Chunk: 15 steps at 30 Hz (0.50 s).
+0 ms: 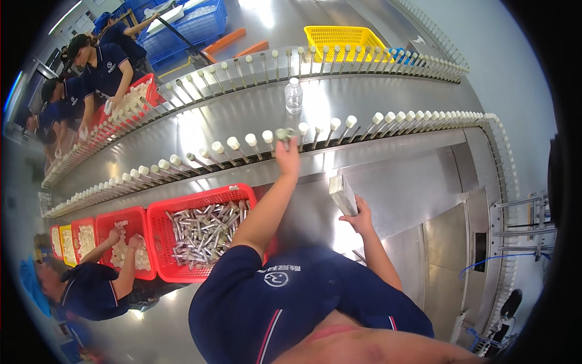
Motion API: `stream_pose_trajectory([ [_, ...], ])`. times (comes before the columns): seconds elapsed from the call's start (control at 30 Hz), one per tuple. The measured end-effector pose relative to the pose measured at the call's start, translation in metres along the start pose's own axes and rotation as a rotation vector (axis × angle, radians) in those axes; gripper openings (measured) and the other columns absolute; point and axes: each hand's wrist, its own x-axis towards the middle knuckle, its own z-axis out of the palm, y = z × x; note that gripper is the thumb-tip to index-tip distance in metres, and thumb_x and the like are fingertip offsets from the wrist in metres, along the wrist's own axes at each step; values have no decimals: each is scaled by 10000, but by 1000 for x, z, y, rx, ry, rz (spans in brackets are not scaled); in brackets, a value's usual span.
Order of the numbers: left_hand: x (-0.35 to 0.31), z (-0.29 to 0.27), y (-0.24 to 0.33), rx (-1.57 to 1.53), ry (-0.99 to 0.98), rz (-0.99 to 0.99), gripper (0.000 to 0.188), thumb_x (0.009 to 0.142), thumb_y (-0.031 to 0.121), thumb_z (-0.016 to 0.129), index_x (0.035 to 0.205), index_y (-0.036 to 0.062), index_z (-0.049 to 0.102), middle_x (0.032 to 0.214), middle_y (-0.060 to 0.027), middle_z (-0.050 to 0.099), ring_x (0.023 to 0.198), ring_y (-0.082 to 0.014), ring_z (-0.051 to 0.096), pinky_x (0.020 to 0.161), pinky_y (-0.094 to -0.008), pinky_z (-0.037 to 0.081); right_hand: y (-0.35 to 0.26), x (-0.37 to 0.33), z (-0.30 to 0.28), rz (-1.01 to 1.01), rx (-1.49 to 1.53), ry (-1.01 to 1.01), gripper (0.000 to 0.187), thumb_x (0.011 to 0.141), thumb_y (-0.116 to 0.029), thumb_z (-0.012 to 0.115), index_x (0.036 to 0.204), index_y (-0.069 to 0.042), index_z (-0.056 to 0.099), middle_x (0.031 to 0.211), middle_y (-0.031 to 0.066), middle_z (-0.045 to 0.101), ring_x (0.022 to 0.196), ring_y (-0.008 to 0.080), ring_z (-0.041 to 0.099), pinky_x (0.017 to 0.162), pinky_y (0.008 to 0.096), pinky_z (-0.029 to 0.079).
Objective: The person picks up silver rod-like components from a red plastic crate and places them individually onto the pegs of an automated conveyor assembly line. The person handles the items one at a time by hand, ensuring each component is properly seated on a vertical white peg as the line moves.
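My left hand (288,159) reaches up to the near row of upright metal rods (319,137), most of which carry white caps (335,123). Its fingers close around small metal pins with grey-green heads (285,133), blurred enough that their number is unclear. Lower and to the right, my right hand (362,216) grips a silvery rectangular metal block (343,194), thumb and fingers on its near end. A large red basket (200,200) left of my left arm is full of similar loose metal pins (203,233).
Beyond the near row, a clear plastic bottle (294,96) stands on the steel surface before a second curved rod row (239,70). A yellow basket (342,36) lies farther back. Co-workers (100,288) handle white pieces in red baskets (124,218) at left. Metal brackets (521,224) stand at right.
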Motion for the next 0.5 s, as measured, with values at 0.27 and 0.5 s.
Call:
stream_pose_trajectory([
  [0.27,-72,-165,21,309,-369,200,176,809,135,680,950,41,632,802,-54,513,750,-198,497,684,-304,404,-167,101,-25,-651,-293,93,965,461,-400,860,1273,-15,506,1105,148,555,1002,329,520,891,414,410],
  [0.5,-62,-396,7,1042,-120,52,274,788,170,669,1018,36,603,1107,-166,541,1025,-348,513,845,-450,407,-311,173,38,-1056,-705,-48,855,577,-520,767,1262,-75,515,1071,109,562,996,300,521,874,410,390],
])
